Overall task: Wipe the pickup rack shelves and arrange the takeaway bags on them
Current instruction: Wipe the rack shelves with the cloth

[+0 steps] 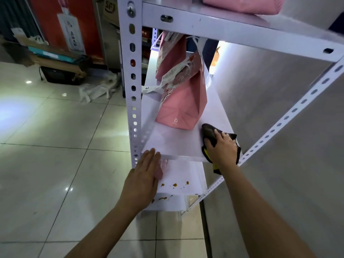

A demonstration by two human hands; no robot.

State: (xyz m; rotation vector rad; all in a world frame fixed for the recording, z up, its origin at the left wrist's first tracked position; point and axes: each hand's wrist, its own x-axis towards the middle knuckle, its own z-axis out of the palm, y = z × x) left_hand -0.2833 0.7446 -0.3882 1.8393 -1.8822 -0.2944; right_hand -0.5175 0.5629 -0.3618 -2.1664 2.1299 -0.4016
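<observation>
My right hand (220, 146) presses a dark cloth (210, 134) flat against the middle shelf (173, 144) of the white rack (133, 101), near its front right corner; the fingers lie spread over the cloth, and I cannot tell whether any of them curl round it. My left hand (144, 174) is flat with straight fingers, holding nothing, its fingertips at the shelf's front left edge. A pink bag (183, 107) lies tipped on its side on the same shelf, just behind the cloth, its base toward me; whether bag and cloth touch I cannot tell. A second pink bag (242, 4) sits on the shelf above. Brown stains (175, 184) mark the lower shelf (182, 175).

The cloth appears soft and limp, so it should follow the palm best under flat pressure. The bag looks like light, creased paper that would crush easily; I judge the folded base and side edges safer to hold than its thin white handles (154, 88).
</observation>
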